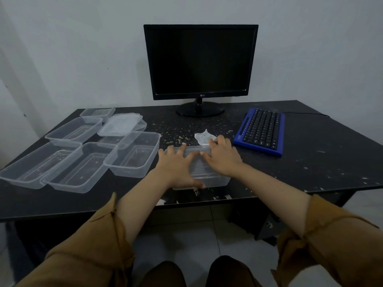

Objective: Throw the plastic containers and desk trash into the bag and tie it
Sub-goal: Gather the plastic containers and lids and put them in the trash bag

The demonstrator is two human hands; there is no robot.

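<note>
A clear plastic container [209,180] sits near the desk's front edge at the centre, and both hands are on it. My left hand [178,164] spreads its fingers across the top to the far rim, with the thumb against the near wall. My right hand [221,156] lies over the right part, fingers curled at the far rim. Several more empty clear containers [132,156] stand on the left of the desk, with a stack of clear lids [122,125] behind them. A crumpled white scrap [203,137] lies just beyond my right hand. No bag is in view.
The black desk [310,166] is sprinkled with small pale crumbs and scraps. A dark monitor [200,63] stands at the back centre against the wall. A blue keyboard [261,131] lies at the right, close to my right hand. Tiled floor shows below the desk edge.
</note>
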